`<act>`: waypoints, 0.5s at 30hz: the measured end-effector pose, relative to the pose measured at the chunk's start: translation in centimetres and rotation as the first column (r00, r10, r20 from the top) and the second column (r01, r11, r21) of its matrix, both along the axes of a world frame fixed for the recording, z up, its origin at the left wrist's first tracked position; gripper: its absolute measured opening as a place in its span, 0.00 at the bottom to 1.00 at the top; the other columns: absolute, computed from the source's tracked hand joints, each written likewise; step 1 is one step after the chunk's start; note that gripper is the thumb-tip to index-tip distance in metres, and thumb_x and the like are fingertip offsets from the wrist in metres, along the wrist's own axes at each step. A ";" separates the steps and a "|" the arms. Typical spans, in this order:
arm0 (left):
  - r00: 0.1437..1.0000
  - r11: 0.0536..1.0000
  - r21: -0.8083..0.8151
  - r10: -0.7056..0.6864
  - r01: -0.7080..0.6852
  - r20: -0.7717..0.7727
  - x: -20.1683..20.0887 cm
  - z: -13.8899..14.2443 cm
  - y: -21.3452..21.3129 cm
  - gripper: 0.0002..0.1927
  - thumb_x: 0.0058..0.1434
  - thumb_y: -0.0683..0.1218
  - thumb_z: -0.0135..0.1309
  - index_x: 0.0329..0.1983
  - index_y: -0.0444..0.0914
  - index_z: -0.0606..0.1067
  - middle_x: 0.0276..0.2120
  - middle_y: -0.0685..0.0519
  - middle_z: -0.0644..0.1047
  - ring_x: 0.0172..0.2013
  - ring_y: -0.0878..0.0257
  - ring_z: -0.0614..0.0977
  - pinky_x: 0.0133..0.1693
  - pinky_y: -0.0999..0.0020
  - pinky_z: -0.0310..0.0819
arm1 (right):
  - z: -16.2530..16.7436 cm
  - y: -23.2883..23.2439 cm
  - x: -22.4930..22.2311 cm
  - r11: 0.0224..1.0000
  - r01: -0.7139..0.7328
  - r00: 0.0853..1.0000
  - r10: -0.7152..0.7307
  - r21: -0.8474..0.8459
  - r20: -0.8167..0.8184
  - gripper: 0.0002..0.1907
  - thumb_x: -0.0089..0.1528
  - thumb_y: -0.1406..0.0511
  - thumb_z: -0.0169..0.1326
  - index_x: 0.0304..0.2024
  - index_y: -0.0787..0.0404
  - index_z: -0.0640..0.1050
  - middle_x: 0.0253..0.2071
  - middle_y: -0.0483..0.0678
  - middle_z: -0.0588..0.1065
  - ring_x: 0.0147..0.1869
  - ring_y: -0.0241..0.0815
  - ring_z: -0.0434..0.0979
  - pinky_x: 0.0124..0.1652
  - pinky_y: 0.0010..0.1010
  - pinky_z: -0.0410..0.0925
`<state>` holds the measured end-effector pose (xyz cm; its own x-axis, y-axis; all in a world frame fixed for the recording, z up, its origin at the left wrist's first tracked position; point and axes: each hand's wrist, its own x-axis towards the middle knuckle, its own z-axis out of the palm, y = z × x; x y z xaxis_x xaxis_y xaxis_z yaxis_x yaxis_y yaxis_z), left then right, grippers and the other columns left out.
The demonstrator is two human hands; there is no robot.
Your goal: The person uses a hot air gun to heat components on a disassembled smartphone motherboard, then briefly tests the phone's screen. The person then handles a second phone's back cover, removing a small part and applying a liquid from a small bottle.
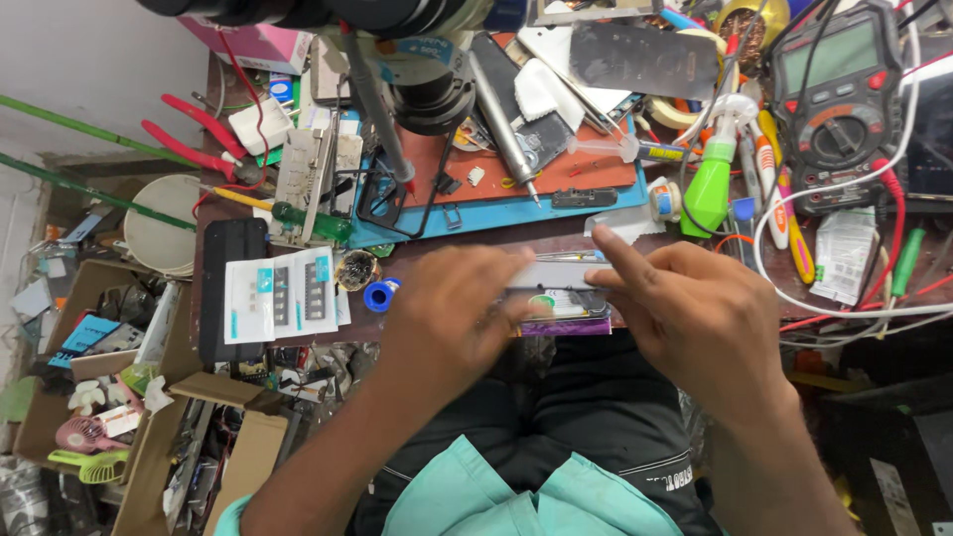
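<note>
Two hands at near bench edge, both on one flat phone-like device (561, 298) lying between them. Left hand (447, 313) curled, fingers pinching device's left end. Right hand (695, 308) holds right end, forefinger stretched along top edge. Nearby: two white packets (283, 295) on one black case (223, 288), one blue ring (378, 295), one green spray bottle (710, 184), one multimeter (839, 94), one red-handled pliers (199, 139)

Cluttered workbench (437, 248) — mat (496, 203), multimeter (839, 104)
</note>
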<state>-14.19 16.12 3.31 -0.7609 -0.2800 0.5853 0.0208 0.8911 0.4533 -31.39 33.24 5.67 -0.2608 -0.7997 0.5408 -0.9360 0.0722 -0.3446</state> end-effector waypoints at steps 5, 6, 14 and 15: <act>0.991 0.966 -0.222 -0.133 0.132 0.011 2.2 1.3 0.4 0.14 0.59 0.41 0.61 0.48 0.35 0.78 0.40 0.50 0.79 0.43 0.55 0.81 0.44 0.59 0.74 | 0.6 -0.4 1.4 0.994 -0.091 0.995 0.089 -0.063 -0.036 0.27 0.56 0.69 0.68 0.58 0.56 0.77 0.31 0.42 0.80 0.34 0.40 0.80 0.32 0.32 0.70; 0.993 0.978 -0.172 -0.116 0.115 0.002 2.6 1.2 0.6 0.14 0.59 0.39 0.61 0.48 0.35 0.78 0.40 0.51 0.79 0.42 0.55 0.81 0.44 0.59 0.74 | 0.7 -0.5 1.3 0.989 -0.111 0.994 0.113 -0.093 0.014 0.28 0.54 0.69 0.68 0.56 0.59 0.77 0.32 0.42 0.80 0.34 0.40 0.80 0.32 0.31 0.70; 0.996 0.998 0.027 0.056 -0.058 0.067 3.8 0.1 1.5 0.08 0.56 0.37 0.60 0.38 0.37 0.76 0.32 0.52 0.76 0.36 0.54 0.80 0.39 0.58 0.72 | 0.0 -0.7 1.2 0.988 -0.151 0.910 0.128 0.026 0.395 0.14 0.49 0.67 0.70 0.38 0.60 0.83 0.32 0.44 0.79 0.32 0.34 0.80 0.31 0.24 0.70; 0.998 0.999 -0.003 0.040 -0.040 0.055 4.0 0.2 1.3 0.08 0.57 0.37 0.59 0.39 0.37 0.75 0.33 0.52 0.76 0.37 0.54 0.80 0.40 0.58 0.72 | -0.1 -0.5 1.6 0.987 -0.154 0.911 0.122 0.050 0.395 0.15 0.49 0.68 0.71 0.37 0.60 0.84 0.31 0.44 0.79 0.30 0.34 0.79 0.29 0.24 0.69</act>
